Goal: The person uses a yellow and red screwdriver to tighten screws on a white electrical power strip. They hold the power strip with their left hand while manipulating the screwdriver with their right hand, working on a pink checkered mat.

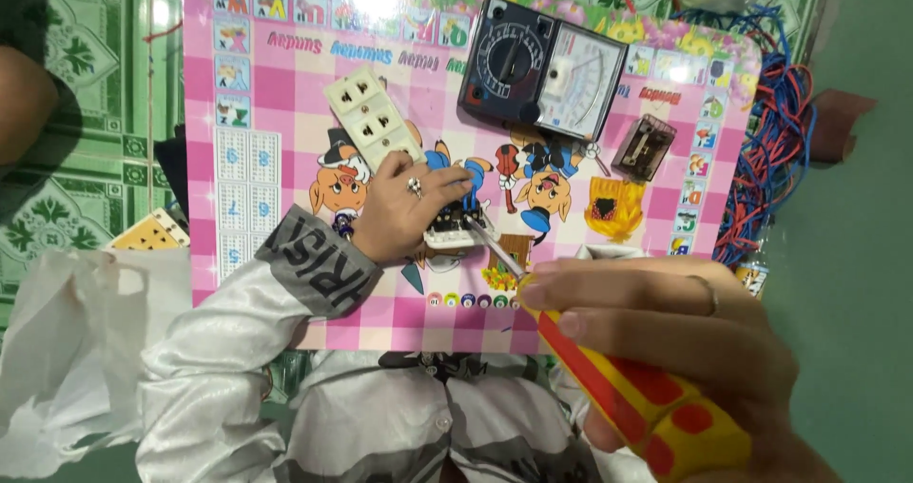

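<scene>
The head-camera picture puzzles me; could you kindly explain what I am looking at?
There is no machine here: a person wears a camera on the head, looking down at their own two hands. The left hand pins a small white electrical part on a pink cartoon board. The right hand holds a red-and-yellow screwdriver, its tip at that part. On the board also lie a white socket strip, a black dial meter and a small clear box. Red and blue wires pile up at its right edge.

A small white switch module (456, 228) lies on the pink board, the red-yellow screwdriver (609, 378) tip touching it.
</scene>
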